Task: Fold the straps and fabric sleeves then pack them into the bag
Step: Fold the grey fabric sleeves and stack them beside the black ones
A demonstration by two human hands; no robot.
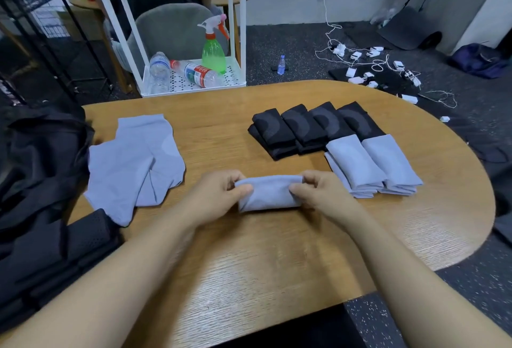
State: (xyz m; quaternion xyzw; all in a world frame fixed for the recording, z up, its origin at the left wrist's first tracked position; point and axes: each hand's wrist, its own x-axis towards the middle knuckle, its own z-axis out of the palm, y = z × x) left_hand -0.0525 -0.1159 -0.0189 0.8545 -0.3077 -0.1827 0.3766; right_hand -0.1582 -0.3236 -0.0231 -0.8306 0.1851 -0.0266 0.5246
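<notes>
A folded light-blue fabric sleeve (270,193) is held just above the wooden table (249,264) at its middle. My left hand (219,195) pinches its left end and my right hand (321,193) pinches its right end. Unfolded light-blue sleeves (135,164) lie spread at the left. Two stacks of folded light-blue sleeves (371,164) sit at the right, with folded black sleeves (313,125) in a row behind them. A black bag (41,153) lies at the table's left edge, with black mesh fabric (55,250) in front of it.
Behind the table stands a white cart (191,42) holding a green spray bottle (213,51) and plastic bottles (194,73). A grey chair (171,28) is behind the cart. Chargers and cables (371,70) and a small bottle (281,64) lie on the dark floor.
</notes>
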